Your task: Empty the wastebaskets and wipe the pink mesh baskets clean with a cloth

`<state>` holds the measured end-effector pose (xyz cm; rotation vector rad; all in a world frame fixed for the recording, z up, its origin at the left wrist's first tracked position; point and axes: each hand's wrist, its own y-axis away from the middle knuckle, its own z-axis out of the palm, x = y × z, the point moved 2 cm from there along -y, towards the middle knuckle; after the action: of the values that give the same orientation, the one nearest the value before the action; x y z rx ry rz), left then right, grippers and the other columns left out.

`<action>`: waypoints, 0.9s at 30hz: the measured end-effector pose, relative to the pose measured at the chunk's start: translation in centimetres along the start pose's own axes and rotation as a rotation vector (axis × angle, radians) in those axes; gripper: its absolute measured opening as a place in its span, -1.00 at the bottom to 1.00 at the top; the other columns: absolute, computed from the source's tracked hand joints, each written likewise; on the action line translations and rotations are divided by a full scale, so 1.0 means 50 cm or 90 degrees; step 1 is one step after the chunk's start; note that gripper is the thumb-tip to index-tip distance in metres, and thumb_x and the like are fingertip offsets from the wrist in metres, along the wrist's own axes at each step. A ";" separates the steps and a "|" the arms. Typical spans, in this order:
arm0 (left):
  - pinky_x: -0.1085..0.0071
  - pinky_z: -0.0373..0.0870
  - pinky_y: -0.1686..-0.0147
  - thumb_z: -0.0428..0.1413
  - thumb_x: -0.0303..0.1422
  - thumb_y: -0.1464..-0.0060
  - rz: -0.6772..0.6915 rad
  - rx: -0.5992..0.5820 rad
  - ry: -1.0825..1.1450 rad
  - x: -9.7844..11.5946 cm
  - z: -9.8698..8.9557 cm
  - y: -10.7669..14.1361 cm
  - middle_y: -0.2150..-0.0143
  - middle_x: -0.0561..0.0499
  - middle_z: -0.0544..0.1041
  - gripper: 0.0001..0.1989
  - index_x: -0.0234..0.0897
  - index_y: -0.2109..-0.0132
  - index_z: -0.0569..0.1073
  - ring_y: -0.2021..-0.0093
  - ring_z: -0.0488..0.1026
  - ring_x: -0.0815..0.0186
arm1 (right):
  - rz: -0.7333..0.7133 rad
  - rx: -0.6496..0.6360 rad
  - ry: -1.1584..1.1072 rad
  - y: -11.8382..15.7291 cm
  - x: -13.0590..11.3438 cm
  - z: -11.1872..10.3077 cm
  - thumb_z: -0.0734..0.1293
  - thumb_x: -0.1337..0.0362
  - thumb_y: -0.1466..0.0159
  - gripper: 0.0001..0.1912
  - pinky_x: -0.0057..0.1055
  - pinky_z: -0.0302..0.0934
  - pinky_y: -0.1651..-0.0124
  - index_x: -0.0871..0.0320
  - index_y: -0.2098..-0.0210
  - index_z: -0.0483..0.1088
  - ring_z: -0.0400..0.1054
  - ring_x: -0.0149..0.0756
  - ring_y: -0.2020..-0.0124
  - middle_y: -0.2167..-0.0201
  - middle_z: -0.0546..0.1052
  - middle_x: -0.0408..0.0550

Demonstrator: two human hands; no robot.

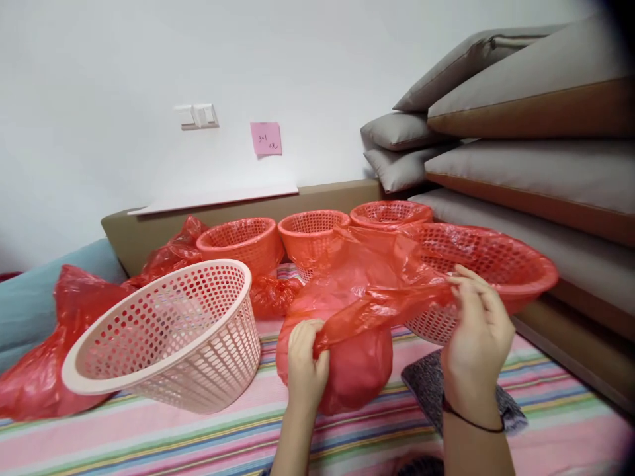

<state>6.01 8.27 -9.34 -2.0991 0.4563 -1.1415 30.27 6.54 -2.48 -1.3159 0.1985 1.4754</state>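
My left hand (306,357) is closed on the near edge of a red plastic bag (347,317), at the centre of the view. My right hand (476,324) pinches another part of the same bag, to the right and higher up. Between the two hands the film is stretched in a band. The bag's rounded lower part rests on the striped cloth and looks full; what is inside shows only as a reddish shape. To the left stands a pale pink perforated basket (218,363) without a bag. Behind my right hand is a basket lined with red film (496,264).
Three more red-lined baskets (241,241) stand in a row at the back. Red bags (89,317) lie at the left. Grey cushions (536,172) are stacked at the right. A dark grey cloth item (426,383) lies under my right wrist on the striped cloth (208,443).
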 end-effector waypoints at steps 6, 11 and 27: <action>0.37 0.39 0.23 0.04 -0.45 0.03 -0.225 0.078 0.101 -0.030 -0.016 -0.009 0.31 0.04 0.53 -0.81 -0.21 0.22 0.43 0.28 0.48 0.24 | 0.258 -0.280 -0.039 -0.005 0.164 0.016 0.51 -0.03 -0.01 -0.19 0.05 0.09 -0.30 0.02 -0.19 0.23 0.28 -0.07 -0.24 -0.20 0.40 0.15; 0.36 0.42 0.12 0.20 -0.29 0.00 -0.299 0.106 0.222 -0.034 -0.026 -0.016 0.22 0.03 0.51 -0.74 -0.20 0.16 0.34 0.18 0.50 0.25 | 0.315 -0.446 -0.119 0.079 0.175 0.104 0.51 0.01 0.02 -0.14 -0.02 0.11 -0.31 0.05 -0.21 0.21 0.18 -0.09 -0.32 -0.29 0.29 0.19; 0.34 0.42 0.10 0.17 -0.19 -0.04 -0.289 0.184 0.284 -0.043 -0.036 -0.018 0.21 -0.06 0.60 -0.71 -0.31 0.17 0.55 0.16 0.51 0.21 | 0.175 -0.240 -0.057 0.130 0.106 0.139 0.34 0.18 -0.14 -0.62 -0.34 0.33 0.19 0.14 0.06 0.35 0.37 -0.34 0.37 0.40 0.43 -0.17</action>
<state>3.30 9.44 -9.31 -1.7324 -0.0028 -1.8342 22.22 12.02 -7.32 -1.5625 0.0430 1.8672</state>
